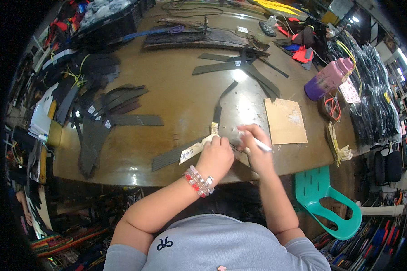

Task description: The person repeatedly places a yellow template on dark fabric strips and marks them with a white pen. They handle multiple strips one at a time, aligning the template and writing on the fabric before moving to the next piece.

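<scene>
A cream template [191, 152] with handwriting lies over dark ribbed strips [168, 160] near the table's front edge. My left hand [217, 152], beaded bracelets at its wrist, presses down on the template with its fingers together. Close by on the right, my right hand [256, 145] holds a slim white pen-like tool [263, 145]; motion blurs it and its tip cannot be made out. A narrow black strap [220, 108] runs up and away from the template's upper tab. Part of the template and strips is hidden under both hands.
Dark strap bundles lie left [95, 132] and at the back [244, 64]. A cardboard piece [286, 122], a pink and purple bottle [329, 78] and red-handled scissors [333, 106] are at right. A green plastic stool [325, 200] stands by the front edge; a black crate [112, 30] is back left.
</scene>
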Tool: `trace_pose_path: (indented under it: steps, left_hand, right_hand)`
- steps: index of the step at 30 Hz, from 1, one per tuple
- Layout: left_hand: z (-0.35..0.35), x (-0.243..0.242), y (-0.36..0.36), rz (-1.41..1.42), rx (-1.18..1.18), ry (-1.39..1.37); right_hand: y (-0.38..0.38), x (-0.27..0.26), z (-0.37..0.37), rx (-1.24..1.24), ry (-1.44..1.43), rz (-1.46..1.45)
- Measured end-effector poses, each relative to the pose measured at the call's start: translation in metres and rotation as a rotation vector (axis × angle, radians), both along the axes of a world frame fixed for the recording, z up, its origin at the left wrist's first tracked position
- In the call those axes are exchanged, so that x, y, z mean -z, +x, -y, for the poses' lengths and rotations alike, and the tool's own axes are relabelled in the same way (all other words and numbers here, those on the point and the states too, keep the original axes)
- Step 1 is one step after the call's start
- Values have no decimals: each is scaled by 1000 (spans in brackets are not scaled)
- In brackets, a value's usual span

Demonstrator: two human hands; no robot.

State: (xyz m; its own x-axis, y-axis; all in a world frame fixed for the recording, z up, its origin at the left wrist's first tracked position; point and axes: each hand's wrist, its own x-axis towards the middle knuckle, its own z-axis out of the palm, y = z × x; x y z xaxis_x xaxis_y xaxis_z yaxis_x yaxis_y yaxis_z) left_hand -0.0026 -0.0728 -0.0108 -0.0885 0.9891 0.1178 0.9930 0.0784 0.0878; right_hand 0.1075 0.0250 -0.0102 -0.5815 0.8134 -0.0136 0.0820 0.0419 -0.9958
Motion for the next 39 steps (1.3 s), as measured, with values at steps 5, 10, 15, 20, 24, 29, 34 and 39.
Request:
trace_pose_path:
  steps: [5, 10, 15, 20, 24, 29, 34, 39]
  left_hand:
    - [27, -5, -61, 270, 209, 135]
    - [78, 0, -95, 310, 142, 106]
    - [80, -5, -87, 196, 111, 33]
    - [82, 3, -36, -168, -15, 3]
    - [91, 21, -8, -163, -138, 66]
    - [94, 38, 1, 148, -166, 146]
    - [98, 42, -2, 457, -62, 80]
    - [76, 9, -22, 48, -170, 34]
  right_hand:
    - [-44, 22, 24, 17, 626, 280]
    - [-40, 22, 31, -3, 661, 316]
    - [-44, 17, 38, 16, 717, 382]
    - [-52, 7, 37, 194, 253, 153]
    - [-70, -1, 52, 34, 418, 207]
    - [-104, -13, 77, -92, 402, 381]
    - [-99, -23, 102, -403, 602, 527]
    - [-105, -37, 35, -237, 157, 21]
